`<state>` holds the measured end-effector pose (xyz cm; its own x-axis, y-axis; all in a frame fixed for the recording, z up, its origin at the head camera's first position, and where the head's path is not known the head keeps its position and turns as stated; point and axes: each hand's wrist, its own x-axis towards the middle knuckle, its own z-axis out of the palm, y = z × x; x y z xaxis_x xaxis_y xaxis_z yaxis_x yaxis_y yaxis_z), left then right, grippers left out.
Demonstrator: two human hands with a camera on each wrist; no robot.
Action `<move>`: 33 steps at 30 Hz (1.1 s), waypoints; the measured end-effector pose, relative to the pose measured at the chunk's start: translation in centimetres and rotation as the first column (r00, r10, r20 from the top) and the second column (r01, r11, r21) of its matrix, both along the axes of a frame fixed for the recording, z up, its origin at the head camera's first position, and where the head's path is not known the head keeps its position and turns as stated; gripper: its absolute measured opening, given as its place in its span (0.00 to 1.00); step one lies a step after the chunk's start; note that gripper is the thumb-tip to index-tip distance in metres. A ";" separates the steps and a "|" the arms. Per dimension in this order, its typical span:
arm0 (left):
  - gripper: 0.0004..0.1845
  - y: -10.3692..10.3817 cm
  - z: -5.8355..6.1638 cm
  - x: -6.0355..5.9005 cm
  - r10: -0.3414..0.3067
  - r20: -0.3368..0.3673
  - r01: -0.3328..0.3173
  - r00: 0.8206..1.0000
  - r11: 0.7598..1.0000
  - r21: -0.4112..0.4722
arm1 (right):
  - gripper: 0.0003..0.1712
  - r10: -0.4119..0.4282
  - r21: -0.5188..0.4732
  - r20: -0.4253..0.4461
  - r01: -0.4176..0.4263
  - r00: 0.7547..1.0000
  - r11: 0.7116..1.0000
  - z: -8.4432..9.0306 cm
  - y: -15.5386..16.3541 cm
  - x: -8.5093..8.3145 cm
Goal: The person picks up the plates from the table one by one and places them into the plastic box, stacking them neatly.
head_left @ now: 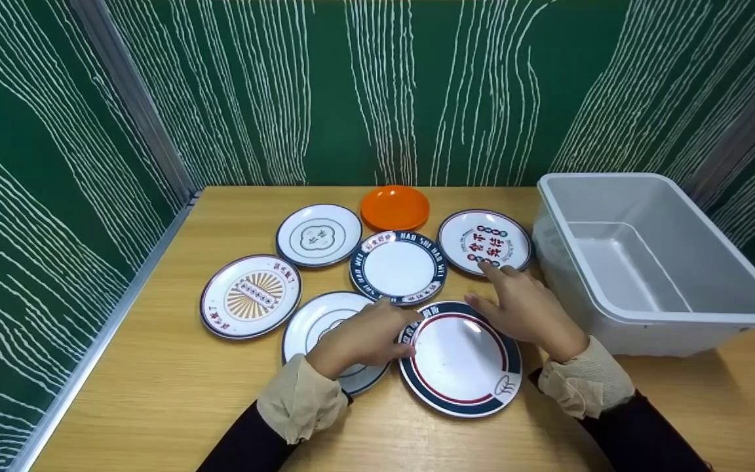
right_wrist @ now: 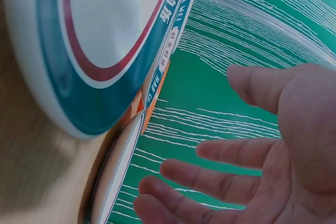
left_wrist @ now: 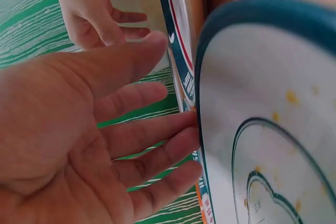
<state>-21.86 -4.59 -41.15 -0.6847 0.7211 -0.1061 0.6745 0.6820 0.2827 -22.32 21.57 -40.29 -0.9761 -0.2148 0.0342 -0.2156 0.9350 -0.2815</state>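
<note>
My left hand [head_left: 367, 333] is over a white plate with dark rings [head_left: 299, 334], its fingers loosely extended and nothing in them. In the left wrist view its fingertips [left_wrist: 190, 171] come close to that plate's rim; whether they touch cannot be told. To its right lies a larger plate with a navy rim and red ring [head_left: 459, 360]. My right hand [head_left: 527, 309] hovers between this plate and a white plate with red characters [head_left: 484, 242], fingers apart and holding nothing. A navy-rimmed plate [head_left: 398, 265] with white lettering lies ahead of both hands.
A deep white plastic tub [head_left: 574, 275] stands on the right of the wooden table [head_left: 154, 393]. An orange dish [head_left: 394, 208] sits at the back, with a flower-outline plate [head_left: 319, 235] and an orange-rayed plate [head_left: 251, 296] to the left. Green patterned panels [head_left: 331, 92] enclose the table.
</note>
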 end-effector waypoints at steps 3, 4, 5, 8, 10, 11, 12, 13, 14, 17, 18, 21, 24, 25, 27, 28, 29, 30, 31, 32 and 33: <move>0.22 0.2 -0.1 0.1 -0.020 -0.012 0.020 1.000 0.999 -0.033 | 0.43 -0.005 0.003 0.006 0.005 1.000 1.000 0.0 0.0 0.0; 0.22 0.3 -0.1 0.2 -0.019 -0.013 0.019 1.000 0.999 -0.042 | 0.43 -0.005 0.002 0.003 0.005 1.000 1.000 -0.1 0.0 0.0; 0.22 0.3 -0.1 0.3 -0.012 -0.013 0.012 1.000 0.998 -0.056 | 0.43 -0.004 0.003 0.000 0.004 1.000 1.000 -0.1 0.0 0.1; 0.25 0.5 -0.2 0.6 0.014 -0.002 -0.014 1.000 0.996 -0.084 | 0.42 -0.008 0.002 0.003 0.008 1.000 1.000 -0.3 0.0 0.1; 0.28 0.6 -0.3 0.8 0.041 0.007 -0.040 0.999 0.995 -0.096 | 0.42 -0.010 -0.003 0.010 0.010 1.000 1.000 -0.4 0.0 0.1; 0.29 0.7 -0.3 0.9 0.053 0.011 -0.052 0.999 0.994 -0.099 | 0.43 -0.009 -0.003 0.014 0.009 1.000 1.000 -0.4 0.0 0.1; 0.30 0.7 -0.4 0.9 0.066 0.018 -0.064 0.998 0.993 -0.099 | 0.42 -0.010 -0.003 0.020 0.011 1.000 1.000 -0.4 0.0 0.1; 0.30 0.8 -0.4 1.0 0.077 0.023 -0.075 0.997 0.992 -0.097 | 0.42 -0.012 -0.003 0.025 0.012 1.000 1.000 -0.4 0.0 0.1; 0.31 0.9 -0.4 1.0 0.089 0.028 -0.086 0.996 0.992 -0.095 | 0.42 -0.012 -0.003 0.026 0.012 1.000 1.000 -0.4 0.0 0.0; 0.33 1.1 -0.4 1.0 0.123 0.042 -0.119 0.992 0.989 -0.090 | 0.41 -0.005 0.001 0.022 0.005 1.000 1.000 -0.4 -0.1 0.1; 0.34 1.1 -0.5 1.0 0.131 0.046 -0.127 0.990 0.988 -0.087 | 0.41 -0.006 0.003 0.020 0.006 1.000 1.000 -0.4 -0.1 0.1; 0.36 1.3 -0.6 1.1 0.145 0.051 -0.141 0.988 0.987 -0.075 | 0.39 0.001 0.010 0.005 -0.001 1.000 1.000 -0.4 -0.2 0.2; 0.36 1.4 -0.7 1.2 0.150 0.047 -0.147 0.988 0.988 -0.054 | 0.38 0.007 0.013 -0.009 -0.007 1.000 1.000 -0.5 -0.2 0.4; 0.36 1.5 -0.8 1.2 0.152 0.048 -0.149 0.987 0.988 -0.048 | 0.38 0.010 0.012 -0.013 -0.010 1.000 1.000 -0.5 -0.2 0.4; 0.36 1.6 -0.9 1.2 0.154 0.044 -0.153 0.987 0.988 -0.038 | 0.37 0.018 0.011 -0.024 -0.018 1.000 1.000 -0.5 -0.2 0.4; 0.36 1.6 -1.0 1.2 0.155 0.040 -0.153 0.987 0.988 -0.035 | 0.37 0.022 0.011 -0.029 -0.021 0.999 1.000 -0.5 -0.2 0.5; 0.36 1.7 -1.0 1.3 0.157 0.038 -0.156 0.987 0.987 -0.031 | 0.37 0.023 0.012 -0.033 -0.023 0.999 1.000 -0.5 -0.2 0.5; 0.37 1.7 -1.0 1.2 0.160 0.037 -0.159 0.986 0.987 -0.028 | 0.36 0.024 0.013 -0.036 -0.023 0.999 1.000 -0.5 -0.2 0.5; 0.37 1.7 -1.1 1.2 0.163 0.035 -0.162 0.986 0.986 -0.026 | 0.36 0.024 0.015 -0.035 -0.024 0.999 1.000 -0.5 -0.3 0.5; 0.38 1.8 -1.1 1.2 0.169 0.037 -0.168 0.985 0.985 -0.026 | 0.37 0.024 0.019 -0.033 -0.023 0.999 1.000 -0.5 -0.3 0.5; 0.38 1.8 -1.1 1.2 0.174 0.038 -0.173 0.984 0.985 -0.021 | 0.37 0.023 0.022 -0.031 -0.022 0.999 1.000 -0.5 -0.3 0.5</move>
